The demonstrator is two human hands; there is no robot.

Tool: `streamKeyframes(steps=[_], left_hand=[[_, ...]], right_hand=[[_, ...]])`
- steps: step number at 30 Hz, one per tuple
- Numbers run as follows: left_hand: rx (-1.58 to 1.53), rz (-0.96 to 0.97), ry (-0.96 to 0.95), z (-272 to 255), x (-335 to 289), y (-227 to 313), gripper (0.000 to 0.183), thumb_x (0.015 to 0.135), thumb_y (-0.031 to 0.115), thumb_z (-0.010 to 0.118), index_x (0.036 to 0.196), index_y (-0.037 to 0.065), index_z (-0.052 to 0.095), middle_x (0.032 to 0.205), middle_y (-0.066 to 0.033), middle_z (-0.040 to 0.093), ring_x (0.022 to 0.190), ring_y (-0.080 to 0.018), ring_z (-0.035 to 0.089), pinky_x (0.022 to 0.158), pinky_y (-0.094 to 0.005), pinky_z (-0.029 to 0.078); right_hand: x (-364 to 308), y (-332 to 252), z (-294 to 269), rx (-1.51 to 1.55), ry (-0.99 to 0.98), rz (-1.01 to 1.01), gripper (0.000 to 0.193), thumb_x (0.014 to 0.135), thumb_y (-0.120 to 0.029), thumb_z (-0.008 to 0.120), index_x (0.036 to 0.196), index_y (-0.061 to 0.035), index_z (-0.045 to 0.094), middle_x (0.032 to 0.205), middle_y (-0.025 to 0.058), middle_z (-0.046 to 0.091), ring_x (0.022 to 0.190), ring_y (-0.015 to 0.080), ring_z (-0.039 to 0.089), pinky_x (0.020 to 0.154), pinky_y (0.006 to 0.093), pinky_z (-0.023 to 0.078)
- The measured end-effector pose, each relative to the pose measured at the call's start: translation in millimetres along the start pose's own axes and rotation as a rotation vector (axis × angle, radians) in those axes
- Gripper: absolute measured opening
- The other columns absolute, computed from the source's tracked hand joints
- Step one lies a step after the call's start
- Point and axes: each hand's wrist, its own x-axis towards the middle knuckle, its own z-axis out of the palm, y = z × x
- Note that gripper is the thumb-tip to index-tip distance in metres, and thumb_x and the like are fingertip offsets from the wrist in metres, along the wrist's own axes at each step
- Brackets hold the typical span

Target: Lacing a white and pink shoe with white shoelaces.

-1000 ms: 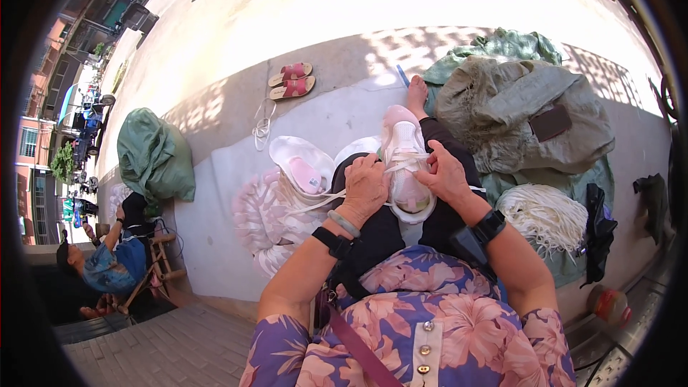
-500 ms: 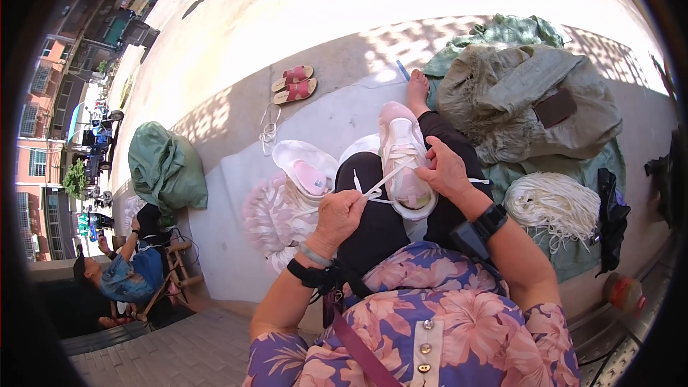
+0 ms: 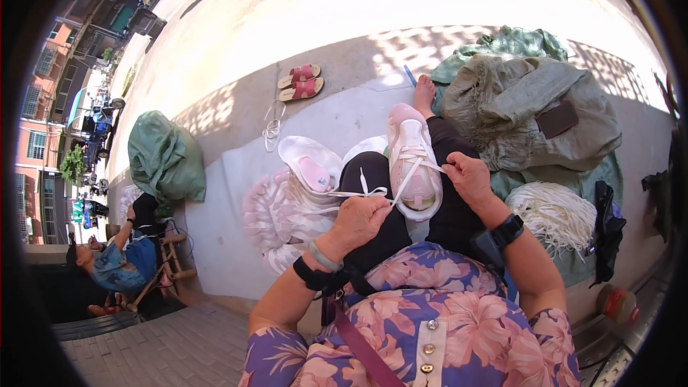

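Observation:
A pale pink and white sneaker [image 3: 415, 190] rests between my black-trousered legs, its toe pointing away from me. White shoelaces [image 3: 413, 154] cross over its tongue. Low on the left of the shoe, my left hand [image 3: 362, 221] is closed on a lace, and a loose loop and end lie just above it. My right hand [image 3: 469, 179], to the right of the shoe, pinches another stretch of lace drawn out from the eyelets. Left of my knee lies a white and pink shoe part [image 3: 309, 161] beside a heap of similar pink and white pieces [image 3: 272, 218].
Pink sandals [image 3: 301, 89] and a loose white lace [image 3: 271, 132] lie ahead. To the right are a bulky grey-green sack [image 3: 527, 104] and a bundle of white laces [image 3: 548, 218]. A green sack [image 3: 166, 158] stands left, near a seated person [image 3: 125, 265].
My right hand has moved right, away from the shoe, pulling a lace out with it. My left hand has shifted slightly right and down.

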Motion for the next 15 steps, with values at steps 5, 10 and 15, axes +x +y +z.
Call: streamKeyframes(steps=[5, 10, 15], left_hand=[[-0.236, 0.037, -0.272, 2, -2, 16, 0.012, 0.081, 0.012, 0.056, 0.084, 0.001, 0.061, 0.062, -0.0131, 0.055, 0.052, -0.0239, 0.053, 0.053, -0.0301, 0.043], [-0.245, 0.267, -0.357, 19, 4, 26, 0.012, 0.079, 0.013, 0.057, 0.084, 0.002, 0.061, 0.068, -0.0159, 0.058, 0.065, -0.0324, 0.058, 0.058, -0.0344, 0.044], [-0.144, 0.352, -0.510, 35, 6, 34, 0.013, 0.077, 0.018, 0.057, 0.079, 0.006, 0.063, 0.069, -0.0125, 0.059, 0.068, -0.0313, 0.058, 0.062, -0.0374, 0.044]], right_hand=[[14, -12, 2, -0.090, 0.126, -0.179, 0.011, 0.073, -0.013, 0.061, 0.082, -0.0062, 0.060, 0.076, 0.0089, 0.057, 0.072, 0.0277, 0.058, 0.063, 0.0360, 0.046], [28, -42, 15, -0.096, 0.038, -0.332, 0.017, 0.067, -0.016, 0.059, 0.080, -0.0057, 0.062, 0.080, 0.0092, 0.054, 0.081, 0.0280, 0.053, 0.072, 0.0374, 0.044], [23, -63, 22, -0.388, -0.060, -0.400, 0.018, 0.059, -0.011, 0.059, 0.076, -0.0051, 0.060, 0.083, 0.0077, 0.053, 0.085, 0.0254, 0.049, 0.071, 0.0381, 0.039]])
